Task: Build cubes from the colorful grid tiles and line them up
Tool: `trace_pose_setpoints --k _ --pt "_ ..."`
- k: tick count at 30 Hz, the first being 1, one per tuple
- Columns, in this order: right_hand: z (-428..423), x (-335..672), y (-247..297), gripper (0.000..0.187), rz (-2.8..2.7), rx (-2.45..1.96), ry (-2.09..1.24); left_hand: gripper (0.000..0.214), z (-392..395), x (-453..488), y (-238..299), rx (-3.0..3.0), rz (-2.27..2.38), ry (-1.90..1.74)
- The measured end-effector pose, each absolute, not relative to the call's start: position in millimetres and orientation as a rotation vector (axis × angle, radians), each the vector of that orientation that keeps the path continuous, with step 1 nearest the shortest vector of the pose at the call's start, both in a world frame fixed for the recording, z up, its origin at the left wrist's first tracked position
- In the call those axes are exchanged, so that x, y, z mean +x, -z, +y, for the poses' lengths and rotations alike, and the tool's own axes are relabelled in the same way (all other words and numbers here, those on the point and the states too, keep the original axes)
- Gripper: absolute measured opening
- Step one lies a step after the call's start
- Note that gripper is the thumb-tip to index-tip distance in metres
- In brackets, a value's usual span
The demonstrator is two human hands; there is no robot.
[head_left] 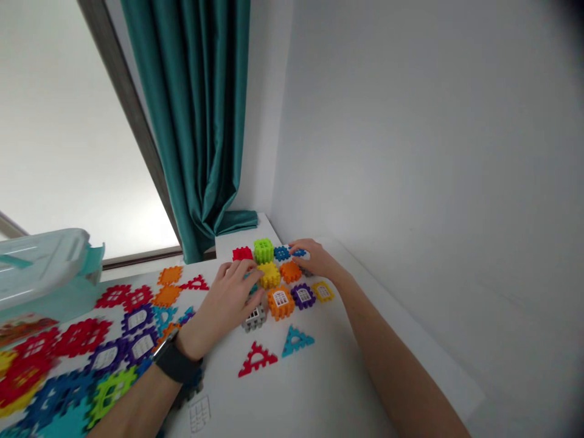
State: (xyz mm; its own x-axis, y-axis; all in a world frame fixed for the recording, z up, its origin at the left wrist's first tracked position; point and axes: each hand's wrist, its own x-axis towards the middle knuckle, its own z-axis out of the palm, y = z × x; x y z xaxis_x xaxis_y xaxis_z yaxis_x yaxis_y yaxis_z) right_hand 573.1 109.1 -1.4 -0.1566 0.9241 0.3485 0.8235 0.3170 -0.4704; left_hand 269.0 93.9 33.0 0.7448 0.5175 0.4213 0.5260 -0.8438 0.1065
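Note:
My left hand (pixel 233 295), with a dark watch on its wrist, is curled around a teal block (pixel 252 287), mostly hidden behind the fingers. The fingertips are beside a yellow cube block (pixel 269 275). My right hand (pixel 316 260) has its thumb and fingers about a blue toothed block (pixel 300 252) at the far right of the group. Around the hands sit a lime green cube (pixel 263 250), a red block (pixel 242 253), another blue block (pixel 281 253), orange blocks (pixel 280 302), a purple block (pixel 303 295), a yellow window block (pixel 323 291) and a grey block (pixel 254 318).
Red (pixel 258 359) and blue (pixel 296 340) triangle pieces lie in front on the white table (pixel 292 401). Several toothed plates (pixel 109 356) spread across the left side. A pale teal lidded box (pixel 45 274) stands far left. A green curtain (pixel 196 121) and a wall (pixel 410 134) border the table.

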Motion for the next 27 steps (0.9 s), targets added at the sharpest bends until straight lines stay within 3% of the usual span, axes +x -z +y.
trace_pose_setpoints --k 16,27 --pt "51 500 -21 0.019 -2.011 -1.36 -0.155 0.022 79 238 -50 -2.989 -0.907 0.553" --pt "46 418 -24 0.017 -2.068 -1.207 -0.095 0.02 65 158 -47 -2.928 -1.054 0.547"
